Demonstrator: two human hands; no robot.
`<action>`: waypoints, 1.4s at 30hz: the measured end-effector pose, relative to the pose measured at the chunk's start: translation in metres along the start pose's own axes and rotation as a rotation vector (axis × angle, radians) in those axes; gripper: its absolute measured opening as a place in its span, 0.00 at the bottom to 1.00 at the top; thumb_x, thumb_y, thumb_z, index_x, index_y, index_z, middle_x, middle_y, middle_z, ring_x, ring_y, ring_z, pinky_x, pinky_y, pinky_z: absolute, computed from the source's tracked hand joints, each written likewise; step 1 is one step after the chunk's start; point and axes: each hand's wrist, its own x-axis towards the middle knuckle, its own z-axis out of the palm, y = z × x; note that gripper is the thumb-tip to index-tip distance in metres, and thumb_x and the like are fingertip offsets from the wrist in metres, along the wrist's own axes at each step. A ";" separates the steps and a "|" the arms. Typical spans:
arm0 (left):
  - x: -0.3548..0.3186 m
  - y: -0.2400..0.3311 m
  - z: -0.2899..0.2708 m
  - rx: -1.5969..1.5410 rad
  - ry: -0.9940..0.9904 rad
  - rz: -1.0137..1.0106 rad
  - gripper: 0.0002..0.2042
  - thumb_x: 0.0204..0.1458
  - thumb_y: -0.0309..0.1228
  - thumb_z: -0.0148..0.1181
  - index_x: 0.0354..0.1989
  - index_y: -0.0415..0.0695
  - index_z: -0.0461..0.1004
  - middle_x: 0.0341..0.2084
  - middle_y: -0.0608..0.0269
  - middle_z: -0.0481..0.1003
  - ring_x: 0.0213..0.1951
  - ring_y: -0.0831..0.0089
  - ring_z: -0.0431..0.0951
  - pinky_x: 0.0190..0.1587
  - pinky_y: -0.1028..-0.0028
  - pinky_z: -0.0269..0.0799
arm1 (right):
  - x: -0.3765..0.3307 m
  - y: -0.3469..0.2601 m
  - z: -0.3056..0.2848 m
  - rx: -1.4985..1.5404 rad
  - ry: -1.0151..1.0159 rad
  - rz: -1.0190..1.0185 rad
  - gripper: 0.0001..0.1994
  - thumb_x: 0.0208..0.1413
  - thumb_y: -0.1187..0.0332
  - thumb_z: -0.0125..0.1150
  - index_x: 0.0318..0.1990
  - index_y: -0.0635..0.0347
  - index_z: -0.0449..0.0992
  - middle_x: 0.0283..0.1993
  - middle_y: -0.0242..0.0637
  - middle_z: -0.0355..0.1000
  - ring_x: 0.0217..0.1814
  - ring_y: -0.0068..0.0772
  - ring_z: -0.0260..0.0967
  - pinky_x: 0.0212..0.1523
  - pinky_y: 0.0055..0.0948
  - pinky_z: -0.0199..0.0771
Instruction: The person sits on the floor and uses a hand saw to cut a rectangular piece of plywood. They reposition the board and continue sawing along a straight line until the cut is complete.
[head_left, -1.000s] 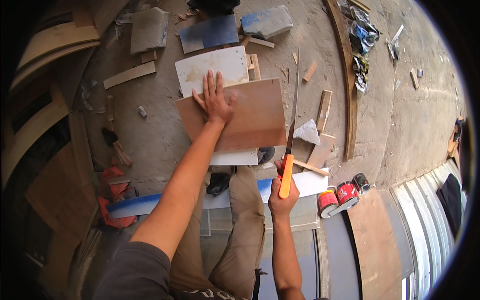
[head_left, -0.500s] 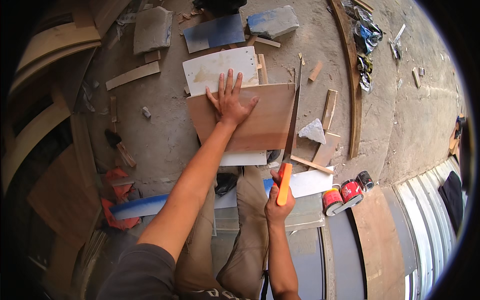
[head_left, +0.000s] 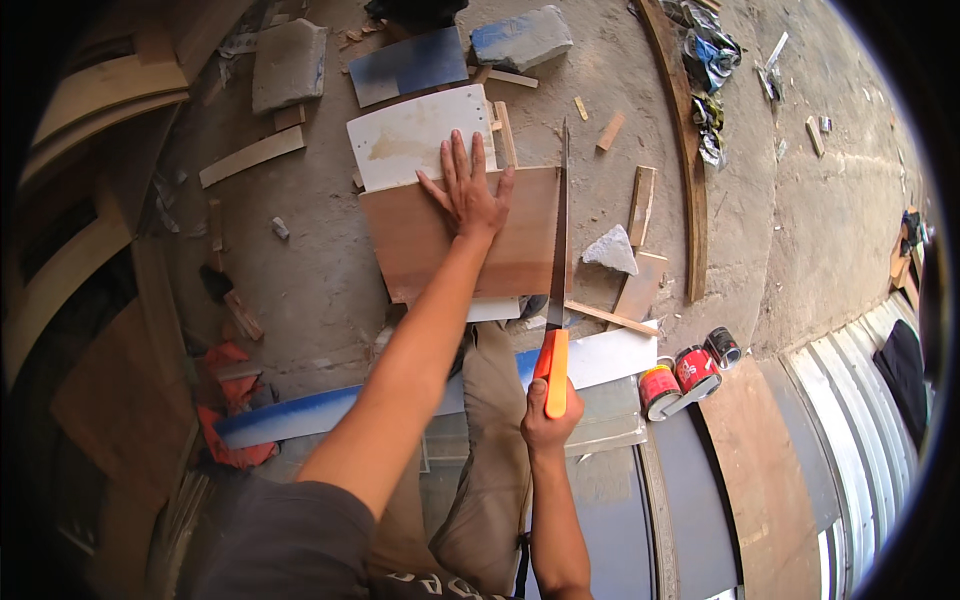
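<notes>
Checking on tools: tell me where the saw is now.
In the head view, right of centre: the saw is in the right hand, its blade at the right end of the brown board.

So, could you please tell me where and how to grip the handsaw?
Grip the handsaw by its orange handle, probably best from the person's side, as the right hand does: the handle points toward the person, while the blade reaches away across the brown board.
</notes>
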 end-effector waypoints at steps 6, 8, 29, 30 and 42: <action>0.006 0.009 0.003 0.096 -0.014 -0.001 0.36 0.56 0.58 0.47 0.72 0.57 0.57 0.74 0.59 0.47 0.74 0.59 0.46 0.69 0.39 0.23 | 0.017 -0.040 -0.018 0.002 -0.041 0.143 0.13 0.59 0.65 0.65 0.28 0.65 0.72 0.17 0.30 0.65 0.18 0.19 0.61 0.21 0.24 0.61; 0.002 0.006 0.002 0.129 -0.029 -0.011 0.36 0.56 0.59 0.45 0.72 0.58 0.57 0.74 0.60 0.47 0.74 0.60 0.45 0.69 0.40 0.24 | 0.021 -0.061 -0.028 0.000 -0.060 0.175 0.12 0.59 0.66 0.65 0.28 0.65 0.73 0.16 0.30 0.65 0.18 0.18 0.60 0.21 0.23 0.61; 0.001 0.011 -0.002 0.162 -0.077 -0.033 0.37 0.55 0.58 0.46 0.73 0.59 0.54 0.75 0.61 0.46 0.74 0.61 0.46 0.69 0.38 0.26 | 0.050 -0.134 -0.059 -0.161 -0.172 0.318 0.12 0.63 0.67 0.60 0.31 0.68 0.74 0.19 0.26 0.61 0.22 0.15 0.54 0.23 0.21 0.56; 0.000 0.011 -0.002 0.175 -0.078 -0.034 0.37 0.55 0.58 0.46 0.73 0.59 0.54 0.75 0.60 0.46 0.74 0.61 0.46 0.69 0.38 0.27 | 0.049 -0.135 -0.059 -0.173 -0.168 0.308 0.12 0.62 0.67 0.61 0.31 0.68 0.74 0.18 0.26 0.61 0.22 0.15 0.54 0.22 0.21 0.56; 0.001 0.006 0.000 0.186 -0.035 -0.022 0.36 0.54 0.59 0.46 0.72 0.60 0.56 0.74 0.62 0.48 0.74 0.61 0.47 0.68 0.39 0.27 | 0.044 -0.150 -0.055 -0.182 -0.132 0.295 0.13 0.61 0.67 0.63 0.29 0.68 0.73 0.17 0.29 0.63 0.20 0.17 0.56 0.21 0.24 0.58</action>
